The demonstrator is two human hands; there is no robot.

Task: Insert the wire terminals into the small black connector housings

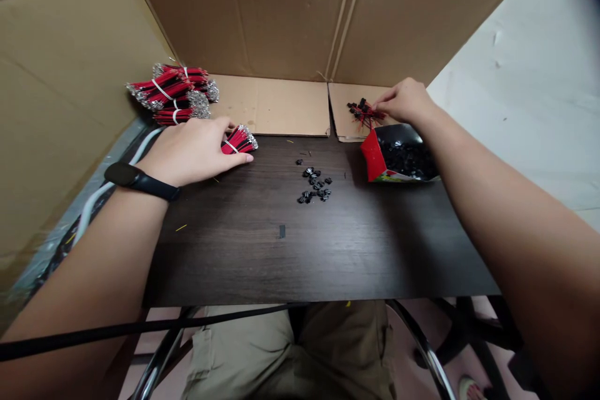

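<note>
behind cardboard (281,12), the right hand's (405,102) fingertips blur into red-black wires (364,114).

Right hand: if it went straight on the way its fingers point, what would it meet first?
The right hand would probably meet the small pile of red-and-black wires right at its fingertips; depth leaves unclear whether they already touch.

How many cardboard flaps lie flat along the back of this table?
2 in view. One flap lies right of the piled wire bundles; the other flap, across a narrow gap, lies under the loose wires. More could be hidden underneath.
</note>
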